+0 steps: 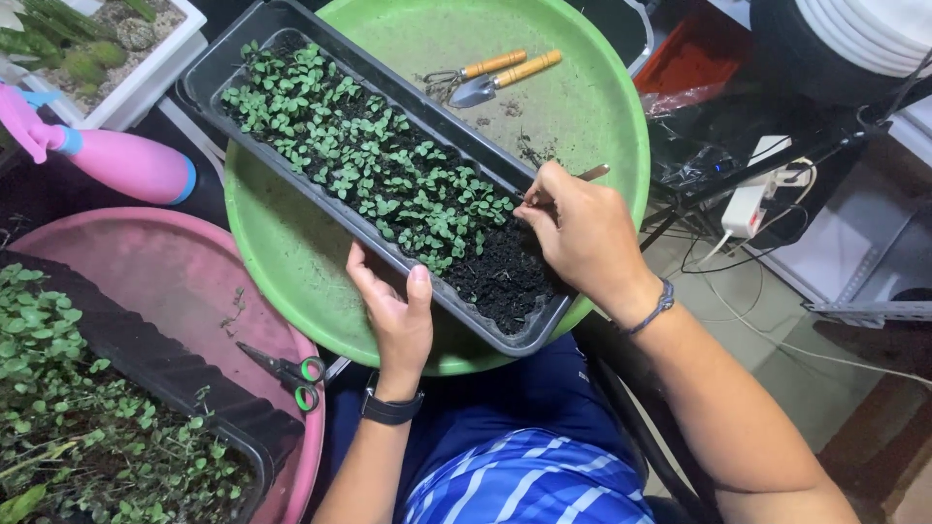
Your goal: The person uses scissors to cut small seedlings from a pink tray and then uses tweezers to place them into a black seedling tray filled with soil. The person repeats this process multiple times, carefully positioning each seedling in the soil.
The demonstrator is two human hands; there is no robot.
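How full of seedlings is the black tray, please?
Partly full: seedlings cover most of the black tray; bare soil fills its near end.

pink spray bottle (116, 160) off to the side, scissors (286, 371) lying in a pink basin (165, 262), two little wooden-handled garden tools (495, 76) — white cactus planter (116, 58) up top, white power strip (746, 209) — cables everywhere

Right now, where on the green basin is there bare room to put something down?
Bare green basin shows left of the black seedling tray, and at the top beyond the two small tools. Crowded at the tray's near end: left hand grips its edge, right hand holds a stick over soil.
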